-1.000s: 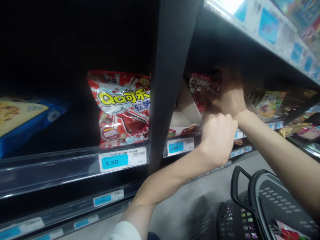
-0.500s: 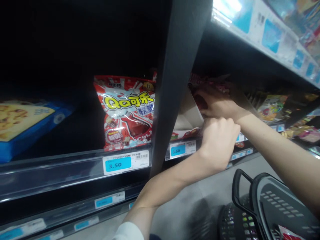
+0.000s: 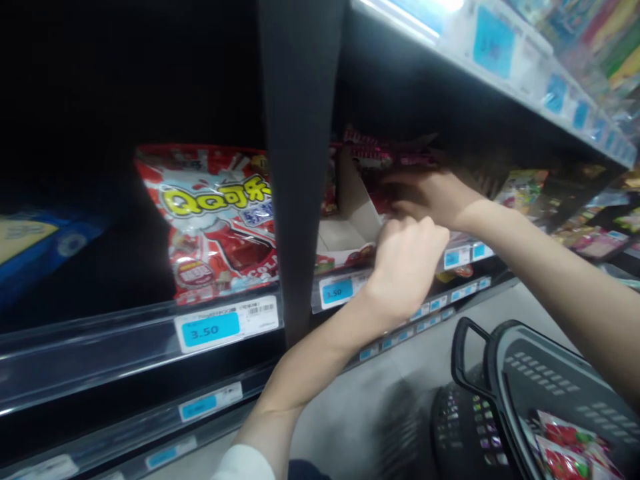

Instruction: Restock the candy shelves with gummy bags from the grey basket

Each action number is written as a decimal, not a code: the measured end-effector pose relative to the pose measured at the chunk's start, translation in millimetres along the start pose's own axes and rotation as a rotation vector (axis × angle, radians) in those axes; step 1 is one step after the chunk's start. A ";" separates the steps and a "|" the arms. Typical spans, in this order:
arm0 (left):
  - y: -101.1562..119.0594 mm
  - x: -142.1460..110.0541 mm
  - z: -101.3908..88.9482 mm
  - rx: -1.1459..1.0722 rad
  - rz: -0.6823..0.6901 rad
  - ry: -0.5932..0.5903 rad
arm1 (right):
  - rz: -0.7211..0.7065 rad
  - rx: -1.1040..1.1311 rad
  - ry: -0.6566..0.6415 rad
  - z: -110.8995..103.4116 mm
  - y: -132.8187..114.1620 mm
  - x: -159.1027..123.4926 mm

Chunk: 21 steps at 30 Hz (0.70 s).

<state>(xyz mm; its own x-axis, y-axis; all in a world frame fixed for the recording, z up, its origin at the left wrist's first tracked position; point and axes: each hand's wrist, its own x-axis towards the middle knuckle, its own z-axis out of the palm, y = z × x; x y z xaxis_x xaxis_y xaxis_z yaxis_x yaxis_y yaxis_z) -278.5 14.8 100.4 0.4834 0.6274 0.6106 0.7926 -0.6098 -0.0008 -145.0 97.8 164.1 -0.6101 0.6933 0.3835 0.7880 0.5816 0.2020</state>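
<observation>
My left hand [image 3: 409, 267] is closed at the front corner of a white cardboard display box [image 3: 345, 230] on the shelf. Its knuckles face up, and its fingertips are hidden behind the box edge. Just behind it, my right hand [image 3: 433, 193] reaches in over dark red candy packets [image 3: 367, 150], its fingers stretched out and partly in shadow. No packet shows in its grip. Left of the black shelf post [image 3: 303, 167], a red bag of QQ cola gummies [image 3: 215, 227] stands upright at the shelf front.
A grey shopping basket [image 3: 550, 367] with red candy packets [image 3: 570, 440] is at the lower right. Price tags [image 3: 227, 325] line the shelf edges. A blue package [image 3: 55, 243] lies at far left. An upper shelf [image 3: 450, 53] overhangs my right hand.
The view has shifted to the right, so the shelf goods sit further left. My right hand's fingers have straightened over the packets. More of the basket's contents shows.
</observation>
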 end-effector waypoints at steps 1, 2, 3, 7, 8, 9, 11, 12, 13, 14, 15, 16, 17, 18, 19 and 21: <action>-0.3 0.2 1.0 -0.008 -0.010 0.004 | -0.033 0.000 0.042 -2.8 2.8 -9.1; -0.5 0.1 1.9 -0.023 -0.022 0.015 | -0.057 -0.007 0.075 -6.1 5.3 -20.2; -0.4 -0.5 2.5 -0.043 -0.037 0.029 | -0.067 -0.021 0.102 -9.9 7.4 -33.1; 2.5 -6.9 4.5 -0.102 -0.042 0.135 | 0.002 -0.087 0.156 -24.6 16.3 -95.9; 4.4 -9.2 5.6 -0.107 -0.027 0.189 | 0.040 -0.098 0.165 -26.1 19.8 -113.8; 7.5 -11.9 7.4 -0.129 -0.008 0.244 | 0.090 -0.112 0.170 -26.1 23.8 -132.6; 18.4 -18.0 13.7 -0.233 0.052 0.323 | 0.216 -0.148 0.163 -21.1 33.2 -173.1; 26.7 -21.5 18.3 -0.295 0.108 0.322 | 0.279 -0.168 0.163 -16.4 38.0 -194.6; 37.0 -25.1 24.0 -0.348 0.189 0.297 | 0.340 -0.187 0.165 -10.4 42.8 -216.5; 49.0 -28.6 30.8 -0.388 0.297 0.250 | 0.394 -0.203 0.165 -3.5 47.2 -238.6; 62.1 -31.8 38.7 -0.410 0.423 0.191 | 0.440 -0.213 0.160 3.9 51.1 -260.4; 76.0 -34.8 47.5 -0.420 0.553 0.133 | 0.479 -0.214 0.140 11.6 54.4 -281.6; 90.1 -37.4 57.0 -0.424 0.680 0.080 | 0.514 -0.208 0.103 19.2 57.0 -301.9; 103.9 -39.6 67.1 -0.428 0.794 0.039 | 0.544 -0.196 0.054 26.8 58.7 -321.0; 117.3 -41.3 77.4 -0.428 0.890 0.006 | 0.565 -0.182 -0.003 34.3 59.7 -338.8; 142.5 -43.1 97.8 -0.412 1.035 -0.056 | 0.578 -0.160 -0.120 49.8 59.6 -370.2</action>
<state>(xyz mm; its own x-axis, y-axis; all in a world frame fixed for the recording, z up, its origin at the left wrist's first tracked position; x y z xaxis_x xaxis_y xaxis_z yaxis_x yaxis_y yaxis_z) -150.1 -51.7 -3.5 0.8637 -0.2616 0.4309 -0.1810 -0.9587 -0.2192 123.7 -103.0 -10.7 -0.0778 0.9262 0.3690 0.9912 0.0323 0.1280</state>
